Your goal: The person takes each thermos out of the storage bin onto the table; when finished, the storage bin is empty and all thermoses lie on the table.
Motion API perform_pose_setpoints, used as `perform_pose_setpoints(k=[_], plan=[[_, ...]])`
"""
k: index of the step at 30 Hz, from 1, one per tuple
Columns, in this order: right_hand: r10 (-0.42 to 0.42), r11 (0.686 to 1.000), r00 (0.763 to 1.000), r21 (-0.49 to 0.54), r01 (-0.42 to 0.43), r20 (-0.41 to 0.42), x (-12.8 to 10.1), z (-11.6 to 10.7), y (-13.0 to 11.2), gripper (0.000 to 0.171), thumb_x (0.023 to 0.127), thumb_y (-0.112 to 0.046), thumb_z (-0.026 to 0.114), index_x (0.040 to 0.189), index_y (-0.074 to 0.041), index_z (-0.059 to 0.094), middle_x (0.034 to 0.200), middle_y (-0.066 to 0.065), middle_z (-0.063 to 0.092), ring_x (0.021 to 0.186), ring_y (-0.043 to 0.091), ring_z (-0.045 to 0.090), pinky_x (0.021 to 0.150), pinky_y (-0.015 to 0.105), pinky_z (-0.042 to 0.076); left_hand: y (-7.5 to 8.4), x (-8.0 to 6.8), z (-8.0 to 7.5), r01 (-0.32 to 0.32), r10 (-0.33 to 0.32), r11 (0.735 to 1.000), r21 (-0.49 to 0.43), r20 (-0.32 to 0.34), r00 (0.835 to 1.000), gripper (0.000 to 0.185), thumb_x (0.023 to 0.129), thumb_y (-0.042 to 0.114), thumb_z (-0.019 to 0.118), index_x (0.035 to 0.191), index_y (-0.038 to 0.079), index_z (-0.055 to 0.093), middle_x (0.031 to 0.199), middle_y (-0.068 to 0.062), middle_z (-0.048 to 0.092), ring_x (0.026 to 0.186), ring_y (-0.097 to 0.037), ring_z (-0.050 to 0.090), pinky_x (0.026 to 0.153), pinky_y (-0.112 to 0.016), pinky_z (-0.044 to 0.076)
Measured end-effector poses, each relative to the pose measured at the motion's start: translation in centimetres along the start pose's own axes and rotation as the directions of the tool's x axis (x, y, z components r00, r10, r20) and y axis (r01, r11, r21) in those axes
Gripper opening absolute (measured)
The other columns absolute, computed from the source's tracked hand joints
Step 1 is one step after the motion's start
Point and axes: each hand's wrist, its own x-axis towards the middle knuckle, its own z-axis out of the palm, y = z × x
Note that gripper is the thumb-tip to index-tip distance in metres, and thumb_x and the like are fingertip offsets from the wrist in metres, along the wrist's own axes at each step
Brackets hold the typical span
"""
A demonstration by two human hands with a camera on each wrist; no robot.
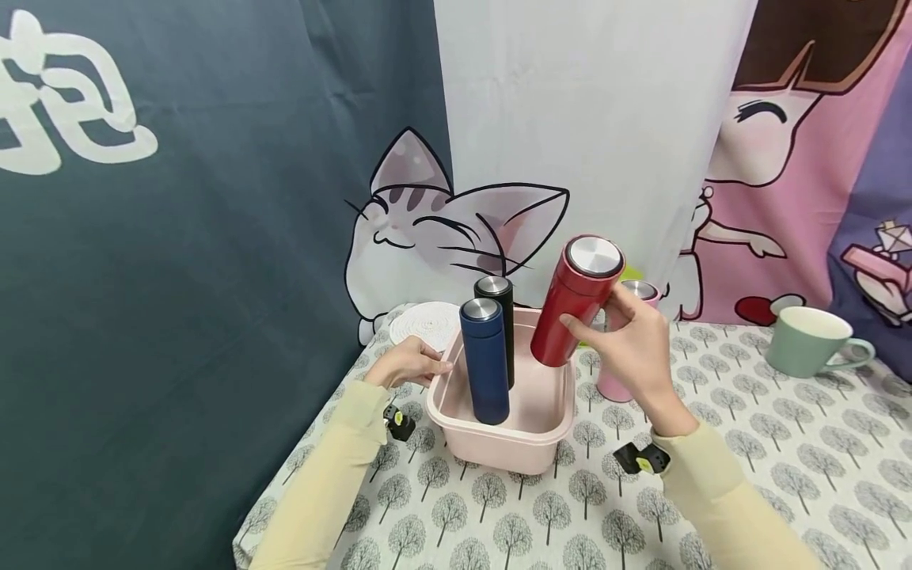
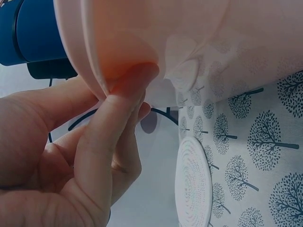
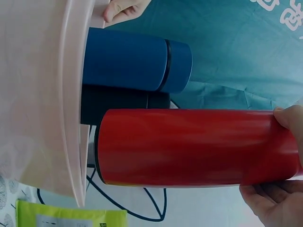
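Note:
My left hand (image 1: 408, 362) pinches the left rim of a pink plastic basin (image 1: 499, 451); the left wrist view shows thumb and fingers on either side of that rim. Inside the basin stand a blue thermos bottle (image 1: 486, 364) and, behind it, a black thermos bottle (image 1: 507, 317). With my right hand (image 1: 630, 340) I grip a red thermos bottle (image 1: 566, 309), tilted over the basin's right side. Its silver-topped lid points up, and in the right wrist view its base is near the rim. A pink thermos bottle (image 1: 614, 388) stands behind my right hand, partly hidden.
A white round woven mat (image 1: 426, 323) lies at the back left of the table. Toward the right stands a green mug (image 1: 808, 340). A yellow-green packet (image 3: 71, 216) is beyond the basin. The tree-print tablecloth (image 1: 492, 530) ends at a left edge; printed curtains hang behind.

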Motion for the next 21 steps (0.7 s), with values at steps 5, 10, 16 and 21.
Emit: perform_pose_setpoints(k=[5, 10, 16, 21], plan=[[0.026, 0.999, 1.000, -0.021, -0.026, -0.006, -0.2, -0.5, -0.1, 0.056, 0.069, 0.000, 0.087, 0.121, -0.011, 0.068, 0.112, 0.003, 0.072, 0.106, 0.001, 0.066, 0.094, 0.018, 0.054, 0.0, 0.0, -0.1, -0.004, 0.004, 1.000, 0.006, 0.012, 1.000, 0.033, 0.091, 0.011, 0.070, 0.114, -0.012, 0.064, 0.098, -0.020, 0.072, 0.076, -0.019, 0.071, 0.076, -0.033, 0.063], [0.043, 0.993, 0.999, -0.107, -0.046, -0.027, -0.4, -1.2, -0.2, 0.054, 0.070, -0.005, 0.088, 0.120, -0.014, 0.069, 0.112, 0.004, 0.072, 0.102, -0.001, 0.066, 0.090, 0.015, 0.055, 0.1, 0.1, -0.1, 0.005, -0.005, 1.000, 0.006, 0.015, 1.000, 0.034, 0.091, 0.011, 0.070, 0.115, -0.012, 0.064, 0.099, -0.021, 0.072, 0.076, -0.019, 0.071, 0.076, -0.033, 0.063], [0.041, 0.991, 0.999, -0.128, -0.044, -0.030, -0.5, -1.7, -0.1, 0.052, 0.070, -0.004, 0.088, 0.118, -0.011, 0.069, 0.111, 0.004, 0.072, 0.105, -0.002, 0.065, 0.093, 0.014, 0.053, 0.0, 0.2, -0.2, 0.003, -0.003, 1.000, -0.001, 0.021, 1.000, 0.034, 0.091, 0.010, 0.070, 0.116, -0.012, 0.064, 0.099, -0.022, 0.072, 0.074, -0.018, 0.071, 0.076, -0.033, 0.063], [0.031, 0.989, 0.999, -0.145, -0.033, -0.012, -0.6, -2.3, -0.3, 0.054, 0.070, -0.003, 0.087, 0.120, -0.011, 0.068, 0.113, 0.004, 0.071, 0.105, -0.002, 0.064, 0.095, 0.013, 0.051, 0.0, 0.3, -0.2, 0.000, 0.001, 1.000, -0.011, 0.026, 1.000, 0.034, 0.091, 0.009, 0.069, 0.116, -0.013, 0.063, 0.100, -0.023, 0.072, 0.074, -0.018, 0.071, 0.077, -0.033, 0.063]])
